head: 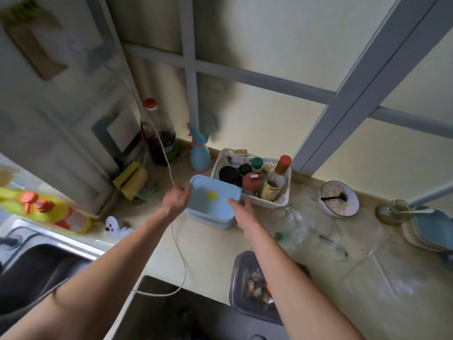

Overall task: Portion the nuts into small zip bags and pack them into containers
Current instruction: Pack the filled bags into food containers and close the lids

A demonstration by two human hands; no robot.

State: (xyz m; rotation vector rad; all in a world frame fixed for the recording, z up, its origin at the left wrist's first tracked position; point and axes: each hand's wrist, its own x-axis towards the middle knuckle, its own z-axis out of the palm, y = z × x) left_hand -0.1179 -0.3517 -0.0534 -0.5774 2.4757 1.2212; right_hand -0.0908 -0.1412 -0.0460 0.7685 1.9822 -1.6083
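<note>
A light blue lidded container [214,198] with a yellow round spot on its lid sits at the back of the counter, stacked on another container of the same kind. My left hand [177,198] holds its left edge. At the lid's right front corner lies my right hand [241,212], fingers touching the lid. A clear container [247,283] holding nuts stands near the counter's front edge, partly hidden behind my right forearm. Clear zip bags [316,231] lie blurred on the counter to the right.
A white basket [277,200] of sauce bottles stands right behind the blue container. A bowl [339,198] with a dark spoon, a glass jar [392,212] and stacked plates [429,229] are at the right. A sink [36,261] is at the left. A white cord [180,253] hangs between my arms.
</note>
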